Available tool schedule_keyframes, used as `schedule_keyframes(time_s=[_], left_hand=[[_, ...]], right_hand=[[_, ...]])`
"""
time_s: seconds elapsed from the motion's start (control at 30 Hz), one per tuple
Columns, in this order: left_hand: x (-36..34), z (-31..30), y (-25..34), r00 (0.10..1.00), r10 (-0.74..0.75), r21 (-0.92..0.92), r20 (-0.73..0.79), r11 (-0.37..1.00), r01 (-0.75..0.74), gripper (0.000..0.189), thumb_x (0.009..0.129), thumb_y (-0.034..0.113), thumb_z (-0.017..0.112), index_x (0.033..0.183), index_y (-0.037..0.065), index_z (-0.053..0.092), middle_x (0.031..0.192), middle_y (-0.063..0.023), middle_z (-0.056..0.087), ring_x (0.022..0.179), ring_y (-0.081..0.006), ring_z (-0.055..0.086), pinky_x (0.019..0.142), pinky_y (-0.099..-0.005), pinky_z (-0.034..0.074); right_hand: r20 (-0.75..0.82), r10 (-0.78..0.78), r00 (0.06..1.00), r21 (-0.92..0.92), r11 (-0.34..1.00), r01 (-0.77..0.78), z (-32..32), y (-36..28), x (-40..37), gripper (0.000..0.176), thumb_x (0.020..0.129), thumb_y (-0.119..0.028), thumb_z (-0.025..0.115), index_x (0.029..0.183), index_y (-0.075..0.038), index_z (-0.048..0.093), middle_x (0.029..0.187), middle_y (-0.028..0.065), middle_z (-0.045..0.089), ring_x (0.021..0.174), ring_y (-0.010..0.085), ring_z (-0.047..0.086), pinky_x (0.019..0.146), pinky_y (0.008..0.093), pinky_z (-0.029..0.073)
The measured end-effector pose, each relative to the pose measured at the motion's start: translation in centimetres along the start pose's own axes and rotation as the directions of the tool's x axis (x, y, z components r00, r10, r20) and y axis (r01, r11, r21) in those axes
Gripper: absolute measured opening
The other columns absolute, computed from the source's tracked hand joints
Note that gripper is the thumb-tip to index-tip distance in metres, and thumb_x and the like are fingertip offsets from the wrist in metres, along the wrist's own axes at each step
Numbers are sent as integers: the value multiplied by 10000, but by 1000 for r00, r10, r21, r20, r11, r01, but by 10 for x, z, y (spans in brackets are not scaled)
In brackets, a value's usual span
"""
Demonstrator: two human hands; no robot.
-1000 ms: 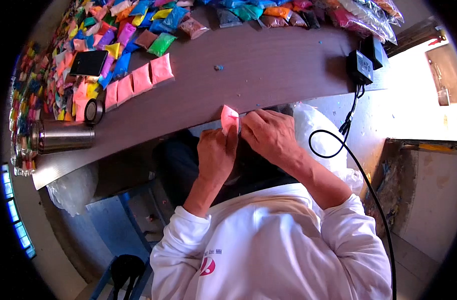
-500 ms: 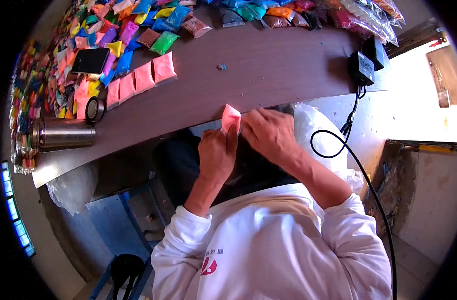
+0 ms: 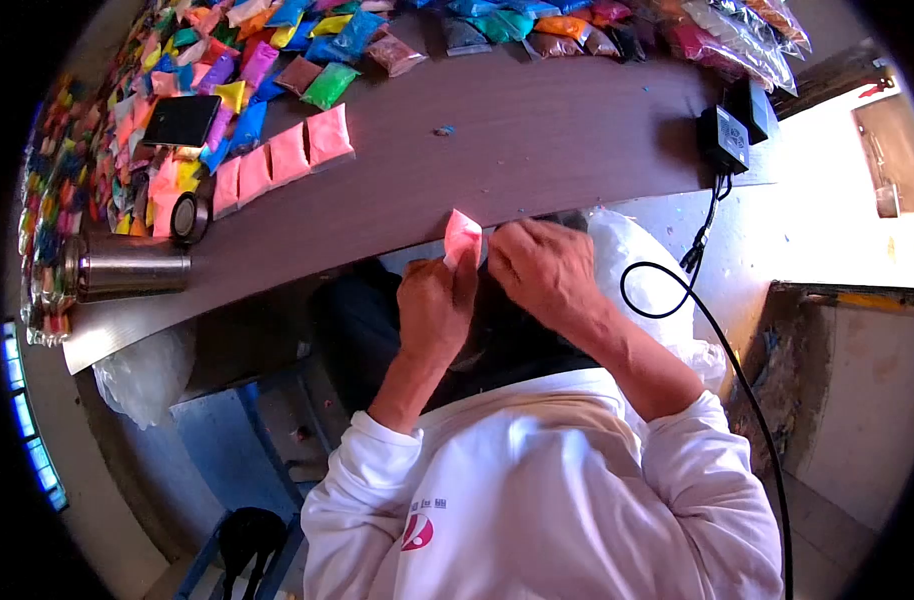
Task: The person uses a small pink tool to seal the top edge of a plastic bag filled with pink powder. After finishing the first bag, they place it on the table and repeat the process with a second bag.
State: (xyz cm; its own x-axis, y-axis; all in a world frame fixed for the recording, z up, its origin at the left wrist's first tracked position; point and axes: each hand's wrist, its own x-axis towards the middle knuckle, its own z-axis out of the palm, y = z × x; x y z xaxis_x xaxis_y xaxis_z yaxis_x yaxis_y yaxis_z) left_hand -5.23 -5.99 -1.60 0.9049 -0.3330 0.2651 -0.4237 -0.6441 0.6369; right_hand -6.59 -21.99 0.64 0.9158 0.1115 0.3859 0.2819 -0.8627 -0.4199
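Observation:
Between the thumb and fingers of my left hand [image 3: 435,303] is a small pink packet [image 3: 463,234], its pointed corner upward at the table's front edge. My right hand [image 3: 543,262] sits just to the right of the packet, a narrow gap between them. Its fingers are curled closed, and whatever they may pinch is hidden. Several similar pink packets [image 3: 288,158] lie in a row on the table [image 3: 407,170], to the left of my hands.
Piled colourful packets [image 3: 352,38] cover the table's back and left. A phone [image 3: 182,121], a steel flask [image 3: 132,268] and its dark round lid [image 3: 188,217] are at left. On the right stand a black power adapter [image 3: 725,138], a looping cable [image 3: 722,330] and a white plastic bag [image 3: 632,262].
My right hand has shifted very slightly to the right, away from the pink packet. My left hand still holds the packet in nearly the same place.

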Motion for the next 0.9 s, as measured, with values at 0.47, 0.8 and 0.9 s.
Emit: schedule_keyframes(time_s=[0.47, 0.8, 0.9], left_hand=[[4, 0, -3, 996, 81, 6, -43, 997, -81, 295, 918, 156, 592, 668, 2, 618, 582, -182, 584, 537, -333, 596, 586, -385, 471], [2, 0, -4, 997, 77, 22, -9, 997, -77, 247, 928, 191, 596, 785, -2, 654, 610, -152, 622, 520, -279, 613, 568, -361, 485], [2, 3, -6, 995, 97, 31, -34, 995, -96, 257, 927, 194, 600, 778, -8, 654, 610, -154, 622, 527, -290, 617, 584, -356, 500]], right_hand=[[-68, -41, 997, 3, 999, 41, -1, -4, 5, 141, 785, -109, 649, 721, -75, 528, 674, 72, 593, 594, 241, 610, 502, 356, 470], [35, 6, 999, -4, 1000, -6, -6, -3, 3, 120, 832, -117, 624, 750, -86, 542, 664, 74, 584, 586, 230, 591, 492, 352, 452], [-21, -68, 997, 10, 998, 68, -6, -8, -1, 123, 824, -121, 635, 750, -85, 544, 672, 68, 594, 588, 220, 598, 500, 356, 460]])
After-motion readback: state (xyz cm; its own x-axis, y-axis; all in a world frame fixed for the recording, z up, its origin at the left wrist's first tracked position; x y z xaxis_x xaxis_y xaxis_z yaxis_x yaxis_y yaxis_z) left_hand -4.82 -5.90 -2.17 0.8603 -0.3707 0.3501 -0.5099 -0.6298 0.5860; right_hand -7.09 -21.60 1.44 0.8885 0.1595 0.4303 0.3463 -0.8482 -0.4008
